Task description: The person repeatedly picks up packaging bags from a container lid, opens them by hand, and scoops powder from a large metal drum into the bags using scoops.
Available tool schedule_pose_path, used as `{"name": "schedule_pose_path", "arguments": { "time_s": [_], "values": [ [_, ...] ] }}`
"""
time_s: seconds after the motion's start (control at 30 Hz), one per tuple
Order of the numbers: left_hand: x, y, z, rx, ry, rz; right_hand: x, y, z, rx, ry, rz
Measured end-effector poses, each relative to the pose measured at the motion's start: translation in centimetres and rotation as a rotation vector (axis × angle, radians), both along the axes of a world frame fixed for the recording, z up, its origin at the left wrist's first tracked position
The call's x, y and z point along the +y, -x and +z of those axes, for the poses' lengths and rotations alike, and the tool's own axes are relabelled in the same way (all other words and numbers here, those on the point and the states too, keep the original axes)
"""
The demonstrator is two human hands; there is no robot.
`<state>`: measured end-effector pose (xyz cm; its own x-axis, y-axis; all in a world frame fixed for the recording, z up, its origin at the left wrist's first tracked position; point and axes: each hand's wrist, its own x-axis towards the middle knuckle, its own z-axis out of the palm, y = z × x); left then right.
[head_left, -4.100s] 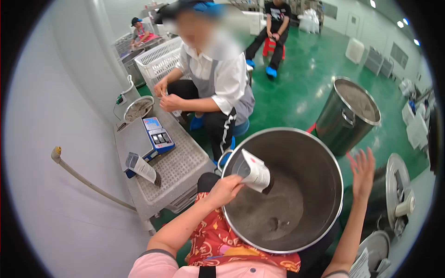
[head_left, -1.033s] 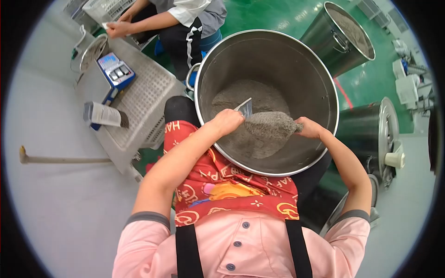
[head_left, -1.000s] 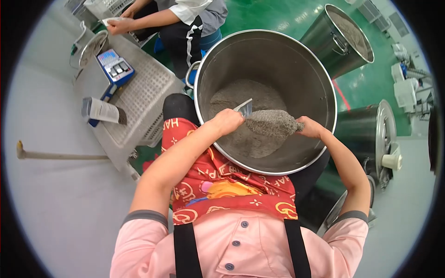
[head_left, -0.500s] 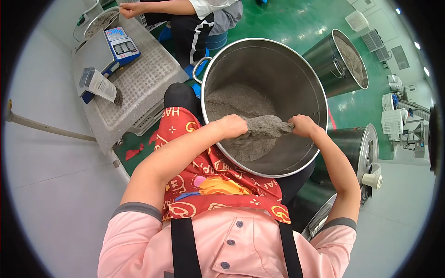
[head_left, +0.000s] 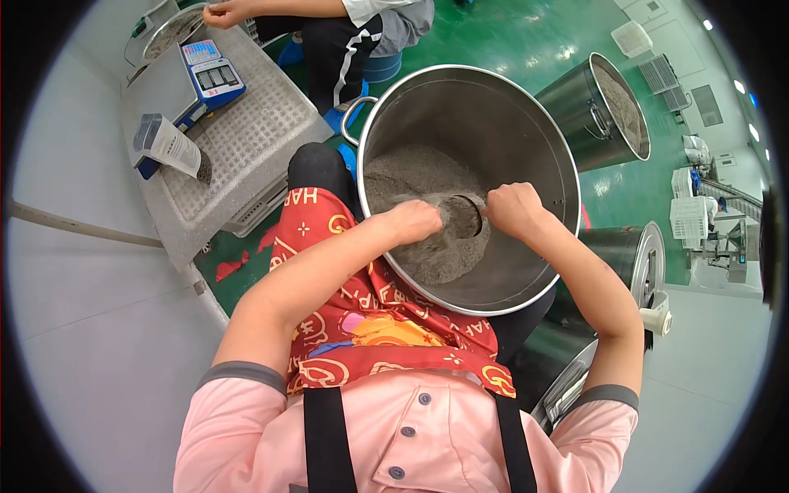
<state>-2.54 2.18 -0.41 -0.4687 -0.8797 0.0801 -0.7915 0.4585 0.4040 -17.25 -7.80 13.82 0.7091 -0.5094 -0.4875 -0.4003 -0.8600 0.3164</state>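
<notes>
**Two hands and one round thing in a big pot**

One grey round thing with a dark rim is inside one big metal pot, near the middle of the frame, over the grey powder. Its open side faces up to the camera. Blur hides its shape, so I cannot tell its long axis. It sits between the two hands. The left hand is curled at its left side; I cannot tell if it pinches. The right hand is curled too, pinching the rim's right edge. At the upper left are one scale and one pouch.
</notes>
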Motion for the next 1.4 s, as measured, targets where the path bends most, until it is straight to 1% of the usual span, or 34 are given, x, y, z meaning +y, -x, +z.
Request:
{"name": "schedule_pose_path", "arguments": {
  "time_s": [0.13,0.23,0.3,0.4,0.47,0.53,0.6,0.67,0.77,0.8,0.9,1.0,1.03,1.07,1.13,1.23,1.27,1.37,1.4],
  "values": [
    [0.0,-0.2,0.0,0.029,0.020,-0.008,1.0,-1.3,0.4,-0.016,0.041,0.009],
    [0.0,-0.2,-0.1,0.021,-0.003,-0.009,1.8,-2.3,0.7,0.077,0.016,0.002],
    [0.1,-0.2,-0.1,0.020,-0.013,-0.001,2.5,-2.6,1.1,0.049,0.051,0.016],
    [0.2,-0.6,0.2,0.047,0.016,0.025,1.5,-2.0,3.5,0.005,0.095,-0.019],
    [0.3,-0.6,0.0,0.084,0.036,0.080,-0.4,0.0,5.3,-0.190,0.187,-0.084],
    [0.4,-0.5,0.1,0.066,0.017,0.098,-2.0,1.5,6.0,-0.272,0.243,-0.172],
    [0.4,-0.3,0.3,0.064,0.005,0.104,-4.0,3.4,2.9,-0.207,0.264,-0.188],
    [0.4,-0.4,0.5,0.077,0.001,0.111,-5.3,5.0,-2.7,-0.121,0.267,-0.209],
    [0.5,-0.4,1.0,0.051,-0.002,0.116,-5.2,6.1,-11.0,0.086,0.057,-0.316],
    [0.4,-0.4,1.1,0.042,-0.019,0.115,-5.0,6.3,-13.4,0.154,-0.010,-0.332],
    [0.3,-0.2,1.2,0.011,-0.066,0.109,-4.0,7.3,-19.7,0.291,-0.240,-0.486],
    [0.4,0.0,1.2,-0.010,-0.086,0.099,-1.4,10.5,-28.0,0.324,-0.405,-0.605],
    [0.5,0.1,1.3,-0.008,-0.093,0.095,-0.5,10.9,-29.6,0.310,-0.515,-0.775],
    [0.5,0.2,1.4,-0.005,-0.093,0.090,0.3,11.1,-31.2,0.337,-0.541,-0.680],
    [0.5,0.2,1.5,-0.011,-0.116,0.073,1.9,10.0,-29.8,0.383,-0.572,-0.486],
    [0.4,0.4,2.1,-0.043,-0.176,0.068,3.7,10.4,-31.7,0.270,-0.618,-0.474],
    [0.3,0.6,2.3,-0.057,-0.203,0.071,3.5,10.5,-32.4,0.278,-0.618,-0.460],
    [0.4,0.6,2.5,-0.071,-0.210,0.061,3.0,9.8,-31.6,0.289,-0.619,-0.420],
    [0.4,0.7,2.5,-0.072,-0.209,0.059,1.6,8.7,-29.3,0.278,-0.610,-0.416]
  ]
}}
